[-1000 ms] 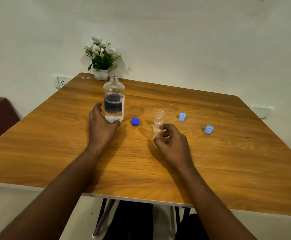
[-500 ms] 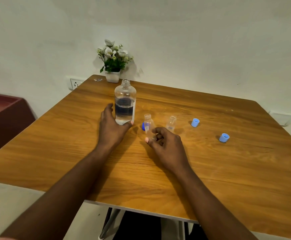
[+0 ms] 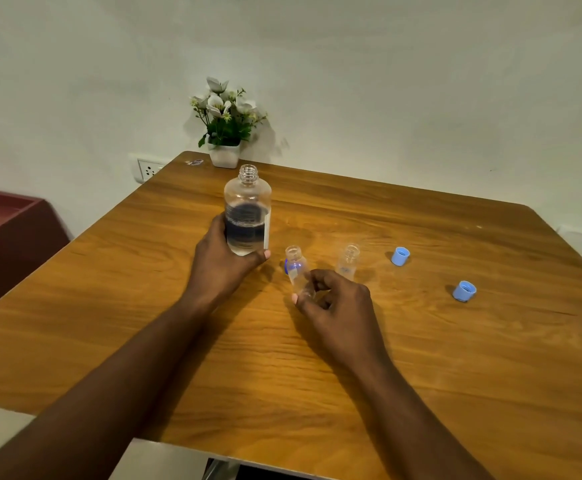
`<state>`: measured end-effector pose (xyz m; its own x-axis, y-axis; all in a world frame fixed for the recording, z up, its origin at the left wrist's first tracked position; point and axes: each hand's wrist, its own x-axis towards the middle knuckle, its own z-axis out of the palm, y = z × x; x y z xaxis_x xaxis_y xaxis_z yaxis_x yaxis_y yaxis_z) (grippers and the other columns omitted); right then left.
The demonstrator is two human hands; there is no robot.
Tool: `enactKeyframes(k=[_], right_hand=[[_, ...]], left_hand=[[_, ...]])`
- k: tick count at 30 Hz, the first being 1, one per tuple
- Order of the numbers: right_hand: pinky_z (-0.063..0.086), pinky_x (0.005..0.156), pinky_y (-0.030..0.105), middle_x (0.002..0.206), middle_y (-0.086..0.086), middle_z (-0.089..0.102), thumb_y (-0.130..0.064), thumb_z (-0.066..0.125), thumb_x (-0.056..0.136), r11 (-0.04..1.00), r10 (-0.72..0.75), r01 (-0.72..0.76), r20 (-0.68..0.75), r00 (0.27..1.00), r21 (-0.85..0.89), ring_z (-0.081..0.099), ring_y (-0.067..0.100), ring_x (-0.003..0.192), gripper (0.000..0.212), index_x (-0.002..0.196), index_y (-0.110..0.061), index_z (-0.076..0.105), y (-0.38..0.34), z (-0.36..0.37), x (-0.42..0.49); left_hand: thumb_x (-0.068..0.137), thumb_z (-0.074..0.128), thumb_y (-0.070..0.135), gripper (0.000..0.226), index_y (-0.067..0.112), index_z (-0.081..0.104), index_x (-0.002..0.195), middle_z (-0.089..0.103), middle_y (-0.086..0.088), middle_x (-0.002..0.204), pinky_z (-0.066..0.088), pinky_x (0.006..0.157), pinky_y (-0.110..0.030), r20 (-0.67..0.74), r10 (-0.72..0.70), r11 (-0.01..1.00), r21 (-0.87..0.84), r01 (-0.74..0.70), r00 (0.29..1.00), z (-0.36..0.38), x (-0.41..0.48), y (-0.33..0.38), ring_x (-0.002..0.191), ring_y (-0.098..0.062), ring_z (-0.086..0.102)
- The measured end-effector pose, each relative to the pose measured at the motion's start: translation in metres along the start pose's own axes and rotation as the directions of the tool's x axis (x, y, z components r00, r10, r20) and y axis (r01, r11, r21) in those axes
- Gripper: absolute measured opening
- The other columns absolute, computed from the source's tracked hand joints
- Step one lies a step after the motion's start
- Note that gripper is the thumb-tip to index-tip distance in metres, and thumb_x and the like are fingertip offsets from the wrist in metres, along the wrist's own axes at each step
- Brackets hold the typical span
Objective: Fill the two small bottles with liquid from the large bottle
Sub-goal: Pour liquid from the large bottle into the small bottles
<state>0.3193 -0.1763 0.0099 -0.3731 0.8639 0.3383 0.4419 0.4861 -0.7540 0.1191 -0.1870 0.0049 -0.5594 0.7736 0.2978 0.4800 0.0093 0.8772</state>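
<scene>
My left hand [image 3: 225,261] grips the large clear bottle [image 3: 247,211] at its base; the bottle is uncapped, upright and about half full of clear liquid. My right hand [image 3: 338,299] pinches the bottom of a small clear bottle [image 3: 296,270], which is open and tilts slightly left. The second small bottle [image 3: 348,259] stands open just behind my right hand, untouched. A dark blue cap [image 3: 286,266] is mostly hidden behind the held small bottle.
Two light blue caps [image 3: 400,256] [image 3: 464,291] lie on the wooden table [image 3: 455,358] to the right. A white pot of flowers [image 3: 225,126] stands at the far edge by the wall. A dark red cabinet [image 3: 2,230] is at the left.
My right hand carried one small bottle leftward, away from the other and toward the large bottle. My left hand kept its hold on the large bottle. The camera view shifted.
</scene>
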Motion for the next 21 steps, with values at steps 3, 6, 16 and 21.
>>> enactKeyframes(k=[3, 6, 16, 21], right_hand=[[0.053, 0.071, 0.024, 0.087, -0.017, 0.067, -0.031, 0.077, 0.077, 1.0, 0.003, -0.003, 0.0, 1.0, 0.025, 0.063, 0.0, 0.077, 0.036, 0.111, -0.022, 0.07, 0.001, 0.001, 0.001], [0.053, 0.07, 0.024, 0.085, -0.016, 0.068, -0.032, 0.078, 0.077, 0.999, 0.006, -0.005, -0.002, 1.0, 0.042, 0.064, 0.0, 0.077, 0.037, 0.112, -0.023, 0.07, 0.001, 0.001, 0.001], [0.051, 0.062, 0.022, 0.076, -0.021, 0.065, -0.028, 0.076, 0.079, 0.997, -0.029, 0.031, -0.033, 0.999, 0.074, 0.061, -0.001, 0.069, 0.03, 0.108, -0.021, 0.072, 0.001, -0.001, 0.0], [0.05, 0.061, 0.025, 0.07, -0.026, 0.062, -0.024, 0.076, 0.079, 0.995, -0.049, 0.052, -0.04, 0.998, 0.082, 0.061, 0.0, 0.072, 0.026, 0.104, -0.019, 0.073, -0.001, -0.004, -0.002]], left_hand=[[0.065, 0.087, 0.027, 0.079, 0.02, 0.047, 0.133, 0.061, 0.004, 0.126, 0.047, 0.087, -0.024, -0.013, 0.0, 1.0, -0.014, 0.0, 1.0, 0.0, 0.0, 0.0, 0.108, -0.009, 0.057], [0.065, 0.087, 0.027, 0.079, 0.02, 0.049, 0.133, 0.061, 0.005, 0.126, 0.048, 0.088, -0.024, -0.029, 0.025, 1.0, -0.001, -0.025, 0.999, -0.003, -0.002, 0.001, 0.11, -0.01, 0.058], [0.068, 0.086, 0.02, 0.074, 0.019, 0.048, 0.132, 0.058, 0.003, 0.126, 0.046, 0.089, -0.025, -0.051, 0.228, 0.965, 0.145, -0.219, 0.972, -0.02, -0.002, 0.0, 0.111, -0.01, 0.054], [0.071, 0.084, 0.028, 0.07, 0.017, 0.049, 0.131, 0.057, 0.001, 0.125, 0.046, 0.085, -0.027, -0.07, 0.306, 0.936, 0.207, -0.286, 0.95, -0.025, 0.0, -0.003, 0.109, -0.011, 0.053]])
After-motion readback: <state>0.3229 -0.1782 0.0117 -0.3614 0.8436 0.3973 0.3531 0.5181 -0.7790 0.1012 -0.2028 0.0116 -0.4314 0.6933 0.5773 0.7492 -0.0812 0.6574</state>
